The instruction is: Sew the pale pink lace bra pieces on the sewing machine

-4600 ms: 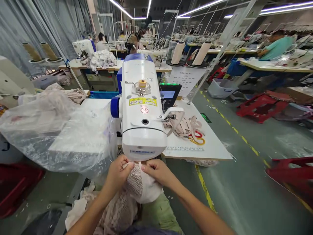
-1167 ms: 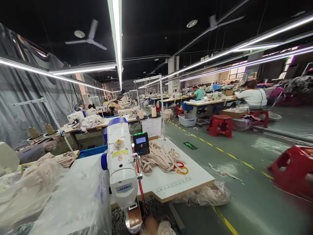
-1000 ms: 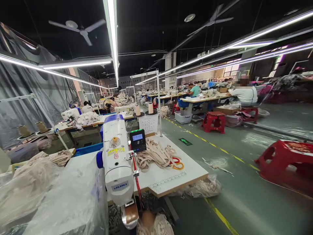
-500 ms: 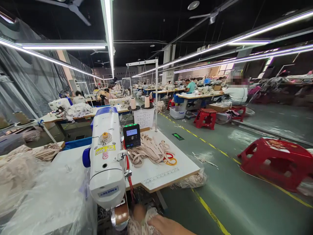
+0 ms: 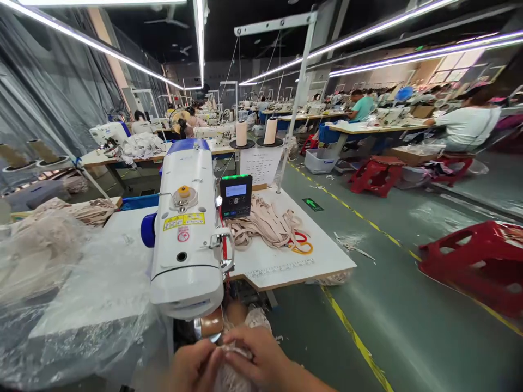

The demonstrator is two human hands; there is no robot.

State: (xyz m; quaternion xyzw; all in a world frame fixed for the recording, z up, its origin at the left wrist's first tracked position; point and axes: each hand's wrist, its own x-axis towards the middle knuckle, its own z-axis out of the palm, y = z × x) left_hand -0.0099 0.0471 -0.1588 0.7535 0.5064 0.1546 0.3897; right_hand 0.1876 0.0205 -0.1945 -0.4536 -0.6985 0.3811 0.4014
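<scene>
My left hand (image 5: 196, 363) and my right hand (image 5: 261, 354) meet at the bottom middle, just below the head of a white sewing machine (image 5: 183, 239). Between their pinched fingertips is a piece of pale fabric (image 5: 241, 351), partly covered by the fingers. More of the same crumpled pale fabric (image 5: 258, 319) hangs behind and below the right hand. A copper-coloured round part (image 5: 211, 322) shows under the machine head. The needle area is hidden from this side.
On the white tabletop (image 5: 286, 272) lie beige straps (image 5: 265, 223) and scissors with red and orange handles (image 5: 301, 245), beside a control display (image 5: 236, 196). Clear plastic sheeting (image 5: 102, 305) covers the left side. A red stool (image 5: 469, 267) stands right; co-workers sit farther back.
My left hand has come into view and joined the right at the fabric. My right hand has moved slightly up and left. The camera view has shifted, with the machine now appearing closer.
</scene>
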